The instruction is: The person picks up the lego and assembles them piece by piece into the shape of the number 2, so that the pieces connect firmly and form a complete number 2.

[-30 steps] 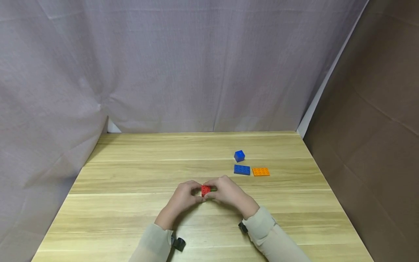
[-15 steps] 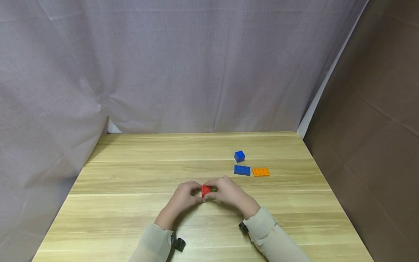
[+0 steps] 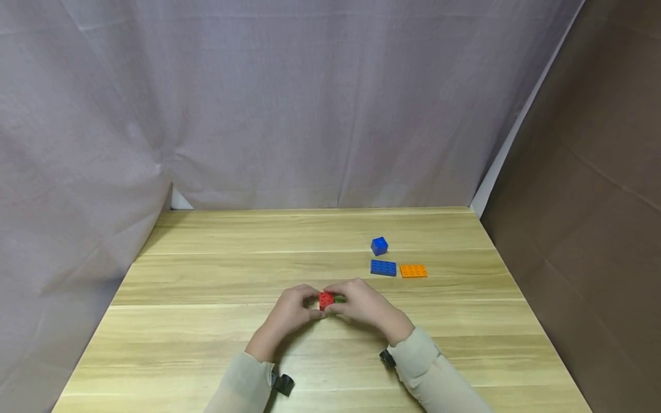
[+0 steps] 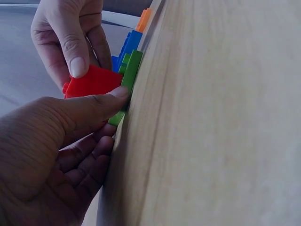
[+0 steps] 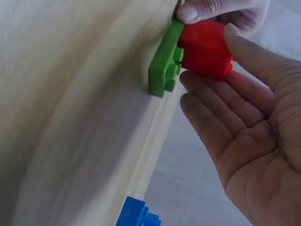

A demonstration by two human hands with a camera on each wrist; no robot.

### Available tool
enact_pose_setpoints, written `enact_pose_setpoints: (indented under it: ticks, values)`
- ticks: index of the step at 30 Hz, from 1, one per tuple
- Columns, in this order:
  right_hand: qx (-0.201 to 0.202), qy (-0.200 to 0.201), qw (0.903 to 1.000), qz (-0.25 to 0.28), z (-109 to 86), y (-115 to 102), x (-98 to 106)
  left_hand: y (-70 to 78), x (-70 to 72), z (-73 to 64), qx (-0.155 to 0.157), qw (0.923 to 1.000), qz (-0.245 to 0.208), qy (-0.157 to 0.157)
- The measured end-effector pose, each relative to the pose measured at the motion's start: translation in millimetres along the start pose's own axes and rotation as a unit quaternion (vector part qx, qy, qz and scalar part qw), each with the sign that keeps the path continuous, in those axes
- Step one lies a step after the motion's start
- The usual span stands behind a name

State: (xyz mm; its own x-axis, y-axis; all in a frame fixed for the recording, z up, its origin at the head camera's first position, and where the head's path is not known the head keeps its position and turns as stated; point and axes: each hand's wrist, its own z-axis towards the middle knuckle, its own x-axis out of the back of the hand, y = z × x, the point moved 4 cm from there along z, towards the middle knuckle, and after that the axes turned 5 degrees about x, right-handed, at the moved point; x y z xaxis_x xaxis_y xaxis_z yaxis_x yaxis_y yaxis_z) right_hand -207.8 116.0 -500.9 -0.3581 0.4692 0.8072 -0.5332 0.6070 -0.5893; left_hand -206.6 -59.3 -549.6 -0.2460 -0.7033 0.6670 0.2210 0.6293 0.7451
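Observation:
A red building brick [image 3: 326, 300] with studs on top sits on a flat green building brick [image 5: 164, 63], whose free studs show at one side. My left hand [image 3: 291, 310] pinches the flat green brick at its end, the thumb [image 4: 118, 92] overlapping the red brick's lower edge. From the other side my right hand [image 3: 362, 302] grips the red brick between thumb [image 5: 240, 42] and fingers. Both bricks are low over the wooden table [image 3: 206, 332]. In the head view, the right fingers hide much of the green brick.
Beyond the right hand lie a blue cube brick [image 3: 379, 246], a flat blue brick [image 3: 383, 268] and a flat orange brick [image 3: 413, 271]. Grey cloth [image 3: 258, 103] hangs behind the table, and a brown panel [image 3: 578, 229] stands along its right side.
Both hands keep their holds on the bricks. Slightly more green shows beside the red brick as the right hand shifts a little rightward. The head view has drifted very slightly.

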Motion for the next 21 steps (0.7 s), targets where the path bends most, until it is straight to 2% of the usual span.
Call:
enact_pose_setpoints:
  ticks: [5, 11, 16, 21]
  values:
    - [-0.007, 0.008, 0.9999, -0.001, -3.3, 3.1, 9.5, 0.8, 0.2, 0.3, -0.001, 1.0, -0.002, 0.002]
    - [-0.021, 0.037, 0.999, -0.014, -7.1, 14.7, 25.0, 2.2, 1.0, 0.7, -0.001, 1.0, 0.001, 0.007]
    - [-0.047, 0.064, 0.9962, -0.035, -12.0, 33.4, 34.6, 1.5, -0.1, 0.2, 0.003, 1.0, 0.001, 0.006]
    - [-0.065, 0.087, 0.991, -0.078, -14.3, 57.7, 42.2, 1.4, -0.5, 0.0, 0.005, 1.0, -0.004, 0.006]
